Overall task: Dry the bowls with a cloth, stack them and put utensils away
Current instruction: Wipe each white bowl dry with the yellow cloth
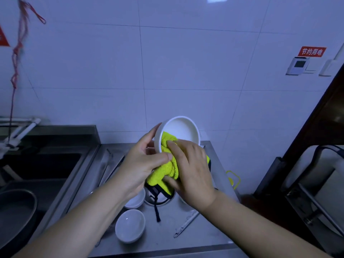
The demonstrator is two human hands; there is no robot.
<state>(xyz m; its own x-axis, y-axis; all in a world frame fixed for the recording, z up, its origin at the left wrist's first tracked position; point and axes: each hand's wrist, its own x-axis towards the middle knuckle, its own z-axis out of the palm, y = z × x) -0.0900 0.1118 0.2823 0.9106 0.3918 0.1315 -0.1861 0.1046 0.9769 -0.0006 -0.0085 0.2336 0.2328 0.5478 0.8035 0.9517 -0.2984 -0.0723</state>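
The white bowl (177,133) is held tilted above the steel counter (186,239), its opening turned toward the person so the yellow cloth (168,162) reaches inside. The left hand (143,161) grips its rim, fingers curled. The right hand (189,166) pinches the cloth, fingertips pressing it into the bowl. 2 more bowls (130,226) wait below.

left hand (144,162): fingers curled, gripping | right hand (191,171): fingers pressing

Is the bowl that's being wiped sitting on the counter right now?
No, the left hand holds the white bowl tilted up above the steel counter while the right hand presses the yellow cloth into it.
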